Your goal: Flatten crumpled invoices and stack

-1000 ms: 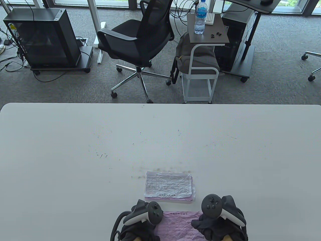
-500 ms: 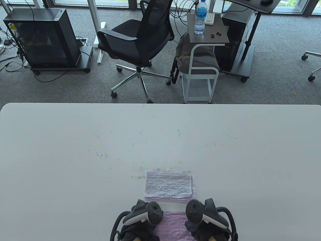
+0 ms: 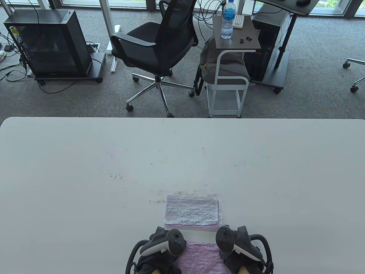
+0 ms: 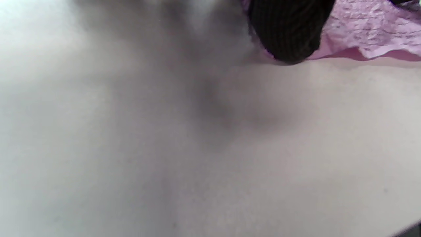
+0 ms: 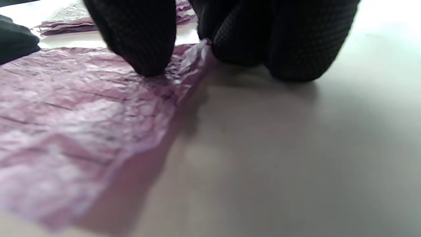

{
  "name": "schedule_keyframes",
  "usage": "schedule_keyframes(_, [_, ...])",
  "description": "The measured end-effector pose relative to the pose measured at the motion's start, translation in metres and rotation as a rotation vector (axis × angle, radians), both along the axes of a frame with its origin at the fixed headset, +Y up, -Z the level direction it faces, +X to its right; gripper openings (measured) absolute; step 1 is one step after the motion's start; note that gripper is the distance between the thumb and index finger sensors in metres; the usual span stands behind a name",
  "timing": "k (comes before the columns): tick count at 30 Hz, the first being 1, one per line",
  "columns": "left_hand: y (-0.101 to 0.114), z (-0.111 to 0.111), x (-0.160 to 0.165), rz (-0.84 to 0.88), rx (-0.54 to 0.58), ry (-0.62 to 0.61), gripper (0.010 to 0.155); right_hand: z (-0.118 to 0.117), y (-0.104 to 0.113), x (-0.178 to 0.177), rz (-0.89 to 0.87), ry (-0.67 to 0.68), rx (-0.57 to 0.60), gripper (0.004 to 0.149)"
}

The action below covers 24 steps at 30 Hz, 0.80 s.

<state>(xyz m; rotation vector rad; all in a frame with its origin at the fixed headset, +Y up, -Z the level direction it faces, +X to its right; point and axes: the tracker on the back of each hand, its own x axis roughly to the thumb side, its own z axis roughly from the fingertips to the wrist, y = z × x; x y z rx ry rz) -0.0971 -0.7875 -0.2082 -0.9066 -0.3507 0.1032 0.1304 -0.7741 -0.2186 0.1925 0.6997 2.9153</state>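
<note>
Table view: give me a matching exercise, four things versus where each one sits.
Things:
1. pink invoice
2. flattened stack
3. water bottle
4. office chair

Places:
A. on the side table beyond the work table
B. on the carpet, left of the side table
C. between the two hands at the near edge
D. on the table just beyond the hands

Pairs: 1-C, 2-D, 3-A, 4-B

Left hand [image 3: 155,251], right hand [image 3: 242,251] low, close together (fingertips [image 5: 144,62] pressing down).
</note>
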Motion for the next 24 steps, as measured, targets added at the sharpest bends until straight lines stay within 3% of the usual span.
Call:
schedule_keyframes(5, [0.000,0.001,0.000,0.003,0.004,0.003,0.084,0.005,0.000,-0.002,-0.011,0.066,0.022,0.070])
schedule_keyframes(10, [0.000,0.000,0.000,0.005,0.003,0.003,0.084,0.006,0.005,-0.009,0.041,0.102,0.125,0.053])
schedule_keyframes(13, [0.000,0.000,0.000,0.004,0.002,0.004,0.084,0.006,0.009,-0.011,0.074,0.108,0.134,0.042])
schedule_keyframes(17, [0.000,0.000,0.000,0.006,0.003,0.004,0.084,0.006,0.015,-0.008,0.041,0.094,0.127,0.038])
schedule_keyframes(20, [-0.001,0.000,0.000,0.007,0.002,0.006,0.084,0.005,0.018,-0.002,-0.102,0.132,0.027,0.038])
schedule_keyframes(24, [-0.001,0.000,0.000,0.008,0.000,0.005,0.084,0.002,0.017,0.008,-0.437,0.077,-0.051,0.046])
